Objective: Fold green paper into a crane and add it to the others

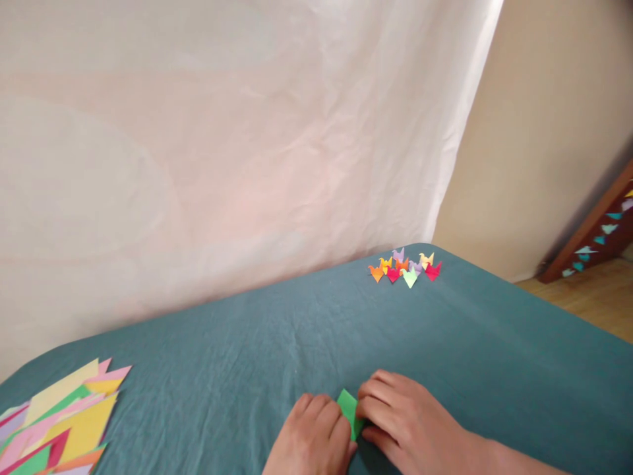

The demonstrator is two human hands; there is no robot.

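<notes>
A small folded green paper (pixel 349 409) lies on the teal cloth (pixel 237 356) near the front edge. My left hand (pixel 312 441) rests on its left side with curled fingers pressing it down. My right hand (pixel 403 422) lies on its right side, fingertips on the paper's edge. Most of the paper is hidden under both hands. Far across the cloth stands a cluster of several small folded paper figures (pixel 405 266) in orange, red, purple, yellow and light green.
A fanned pile of coloured paper sheets (pixel 64 422) lies at the front left corner. A white sheet (pixel 237 145) hangs behind the table. At the right are a wooden floor (pixel 588 297) and a brown board with small paper figures (pixel 601 231).
</notes>
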